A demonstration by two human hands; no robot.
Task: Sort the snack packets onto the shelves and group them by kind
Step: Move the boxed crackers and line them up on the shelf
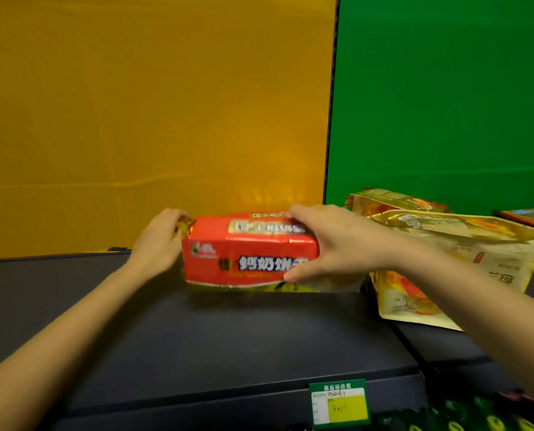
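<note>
Both hands are on the red packet (249, 250), which sits lengthwise on the dark shelf (197, 337), close to the yellow back panel (153, 119). The right hand (327, 241) wraps over the packet's right end, fingers (293, 214) curled across the top and thumb pressed low on the front face. The left hand (160, 241) cups the left end, its fingers closed around the crimped gold seal there. The packet is a long block shape, glossy red, with bold blue-and-white characters across the front, a small logo at the upper left and a pale label panel along the top; a gold strip shows along its lower edge. It is slightly blurred. Just to the right, two gold pouches (464, 244) lie overlapping in front of the green back panel (446, 88), the nearer one touching the right forearm's line. A green price tag (340, 402) hangs on the shelf's front edge, and dark green packets (464, 418) show below it at the lower right.
</note>
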